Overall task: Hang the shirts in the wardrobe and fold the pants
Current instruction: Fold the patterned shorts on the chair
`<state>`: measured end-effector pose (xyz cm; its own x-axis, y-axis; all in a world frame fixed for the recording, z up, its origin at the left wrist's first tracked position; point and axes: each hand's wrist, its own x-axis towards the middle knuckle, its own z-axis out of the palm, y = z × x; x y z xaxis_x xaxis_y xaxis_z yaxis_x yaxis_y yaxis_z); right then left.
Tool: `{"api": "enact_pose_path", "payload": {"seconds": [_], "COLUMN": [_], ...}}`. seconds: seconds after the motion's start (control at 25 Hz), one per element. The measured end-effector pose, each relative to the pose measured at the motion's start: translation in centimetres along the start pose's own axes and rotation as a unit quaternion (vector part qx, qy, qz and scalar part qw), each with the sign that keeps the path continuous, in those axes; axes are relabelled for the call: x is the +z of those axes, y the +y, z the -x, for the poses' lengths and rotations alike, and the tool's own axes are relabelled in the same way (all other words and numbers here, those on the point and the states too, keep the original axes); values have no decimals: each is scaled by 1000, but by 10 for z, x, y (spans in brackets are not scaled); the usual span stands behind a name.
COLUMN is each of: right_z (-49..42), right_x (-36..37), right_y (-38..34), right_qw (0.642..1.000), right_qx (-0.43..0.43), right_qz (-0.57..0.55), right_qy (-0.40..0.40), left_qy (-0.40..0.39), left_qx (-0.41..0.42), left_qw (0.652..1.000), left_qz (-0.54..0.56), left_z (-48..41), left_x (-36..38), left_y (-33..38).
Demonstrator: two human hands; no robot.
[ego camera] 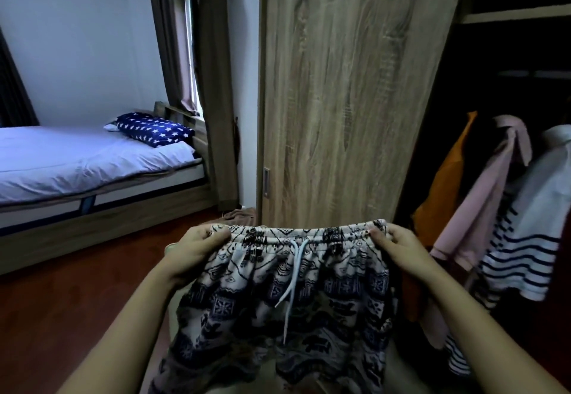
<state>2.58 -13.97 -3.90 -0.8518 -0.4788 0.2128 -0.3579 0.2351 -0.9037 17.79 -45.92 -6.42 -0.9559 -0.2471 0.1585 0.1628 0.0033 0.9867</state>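
Patterned pants [287, 301] held up in front of the wardrobe door [346, 90], waistband level, white drawstring [293, 273] hanging at centre. Left hand [197, 250] pinches the left end of the waistband; right hand [398, 248] pinches the right end; hands well apart. Legs hang down below. Shirts [506, 217] hang in the open wardrobe at right. Bed [77, 158] with star-print pillow [154, 129] at left

We find no legible text, label, brand, number or sign: the pants [234, 301] carry only a dark figure print, and the pillow [154, 129] carries only white stars.
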Motion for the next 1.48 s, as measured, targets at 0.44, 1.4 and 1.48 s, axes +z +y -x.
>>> {"api": "enact_pose_path", "payload": {"seconds": [0.44, 1.4, 1.48], "right_z": [-3, -8, -9], "right_x": [102, 79, 65], "right_y": [-30, -70, -69], "right_qw": [955, 977, 976], "right_qx": [93, -202, -204], "right_qz": [-265, -64, -66], "right_qy": [-91, 3, -36], "left_qy": [95, 56, 3], "left_qx": [62, 215, 208], "left_qw": [972, 852, 829], "left_qz": [-207, -475, -519], "left_z": [-7, 11, 5], "left_x": [108, 61, 60], "left_y": [11, 82, 92]}}
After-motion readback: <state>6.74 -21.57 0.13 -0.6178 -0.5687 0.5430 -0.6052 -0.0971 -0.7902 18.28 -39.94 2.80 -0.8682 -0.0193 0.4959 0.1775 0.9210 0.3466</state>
